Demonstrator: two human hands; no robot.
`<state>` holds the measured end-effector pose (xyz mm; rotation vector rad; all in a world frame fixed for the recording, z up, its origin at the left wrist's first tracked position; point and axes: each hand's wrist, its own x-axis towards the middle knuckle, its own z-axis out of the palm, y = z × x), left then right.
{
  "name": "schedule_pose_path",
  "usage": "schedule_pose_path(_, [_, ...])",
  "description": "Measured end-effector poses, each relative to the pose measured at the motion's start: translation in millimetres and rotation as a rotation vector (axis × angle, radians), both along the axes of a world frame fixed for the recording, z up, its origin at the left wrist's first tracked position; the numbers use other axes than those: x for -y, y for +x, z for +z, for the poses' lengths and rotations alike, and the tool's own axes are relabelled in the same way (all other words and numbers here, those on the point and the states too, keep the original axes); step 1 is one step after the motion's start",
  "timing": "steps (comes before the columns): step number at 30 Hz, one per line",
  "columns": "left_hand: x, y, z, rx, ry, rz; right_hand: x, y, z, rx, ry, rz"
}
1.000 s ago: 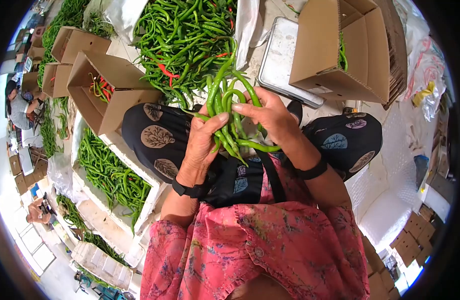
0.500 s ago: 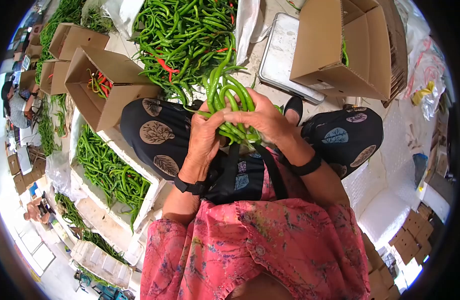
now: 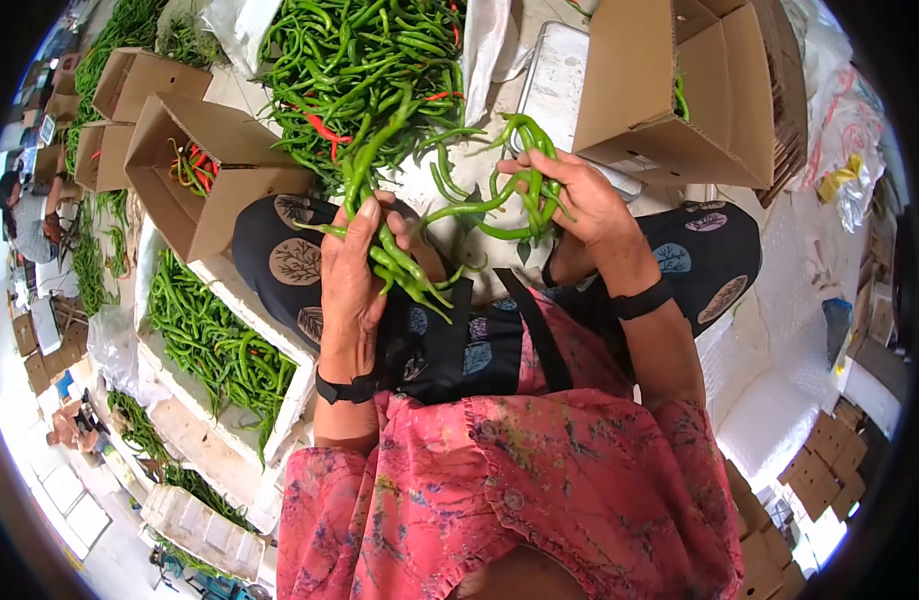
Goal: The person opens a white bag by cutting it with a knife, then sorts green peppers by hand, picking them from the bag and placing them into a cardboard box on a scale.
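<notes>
My left hand [image 3: 358,250] is closed around several long green peppers [image 3: 365,165], which stick out above and below the fingers. Apart from it, to the right, my right hand [image 3: 585,205] grips another few curved green peppers [image 3: 532,195], some hanging toward the middle. Just beyond both hands lies a large heap of green peppers [image 3: 370,60] with a few red ones in it. A few loose green peppers [image 3: 445,172] are on the pale surface between the hands.
At left stands an open cardboard box [image 3: 205,225] with red peppers inside, above a white foam tray [image 3: 305,385] of green peppers. Another open box [image 3: 635,110] is at upper right by a metal-edged white plate [image 3: 558,80]. A co-worker [image 3: 30,215] is far left.
My hands were together around one bunch and have moved apart, left and right, each now holding part of the peppers. The view has shifted slightly.
</notes>
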<state>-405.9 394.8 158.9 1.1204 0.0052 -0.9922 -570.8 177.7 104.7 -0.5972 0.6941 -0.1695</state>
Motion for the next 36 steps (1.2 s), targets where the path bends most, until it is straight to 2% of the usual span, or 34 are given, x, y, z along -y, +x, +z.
schedule_pose_path(1, [0.0,-0.7,-2.1,-0.068,-0.070,-0.050,2.5,-1.6,-0.1,-0.003,-0.004,-0.008])
schedule_pose_path(2, [1.5,-3.5,-4.7,-0.072,-0.073,-0.057,4.5,-2.3,-0.9,0.050,0.093,-0.032])
schedule_pose_path(4, [3.1,-8.3,-10.3,-0.066,-0.123,0.082,6.0,-1.4,-3.2,0.164,0.288,-0.077])
schedule_pose_path(9, [-1.1,-11.4,-7.6,-0.102,-0.287,0.054,2.0,2.9,13.6,0.213,0.417,-0.210])
schedule_pose_path(10, [-1.7,-11.5,-6.4,-0.110,-0.319,0.030,3.7,2.6,16.0,0.215,0.412,-0.213])
schedule_pose_path(12, [-3.8,-10.4,-8.2,-0.104,-0.286,0.057,8.5,1.2,20.8,0.489,0.450,-0.134])
schedule_pose_path(16, [-4.1,-11.4,-7.3,-0.111,-0.314,0.070,16.1,-2.7,56.6,0.619,0.400,-0.134])
schedule_pose_path(18, [-5.2,-12.8,-10.3,-0.137,-0.353,0.087,19.3,-4.9,78.4,0.558,0.347,-0.183])
schedule_pose_path(20, [4.0,-15.9,-6.6,-0.167,-0.394,0.098,25.1,-10.7,86.1,0.682,0.311,-0.140])
schedule_pose_path(23, [28.5,-31.6,5.9,0.141,-0.107,0.044,23.8,-10.0,106.4,0.665,0.374,-0.171])
schedule_pose_path(24, [41.4,-38.1,14.6,0.186,-0.067,-0.097,19.0,-7.2,111.9,0.615,0.416,-0.215])
schedule_pose_path(25, [57.7,-51.2,20.3,0.293,-0.118,-0.104,14.2,-3.6,112.1,0.618,0.417,-0.207])
schedule_pose_path(26, [67.1,-58.4,20.0,0.293,-0.099,-0.187,9.9,-0.2,110.9,0.646,0.417,-0.160])
schedule_pose_path(28, [83.7,-76.7,16.2,0.176,-0.238,-0.187,7.5,5.5,102.3,0.754,0.473,-0.041])
schedule_pose_path(31, [74.1,-65.9,8.1,-0.037,-0.198,-0.171,19.2,-8.0,107.4,0.571,0.185,-0.330])
schedule_pose_path(32, [64.8,-57.7,-1.3,-0.065,-0.243,-0.195,29.4,-19.0,108.6,0.547,0.123,-0.396])
schedule_pose_path(33, [55.8,-51.1,-9.6,-0.135,-0.252,-0.181,43.9,-34.1,105.2,0.518,-0.043,-0.381])
schedule_pose_path(34, [46.1,-45.9,-16.6,-0.206,-0.255,-0.162,52.4,-45.5,108.3,0.482,-0.029,-0.450])
schedule_pose_path(35, [37.5,-42.1,-21.8,-0.208,-0.265,-0.173,56.6,-49.2,115.8,0.414,-0.237,-0.583])
schedule_pose_path(36, [32.1,-41.0,-25.2,-0.260,-0.306,-0.142,61.4,-53.8,123.2,0.435,-0.346,-0.601])
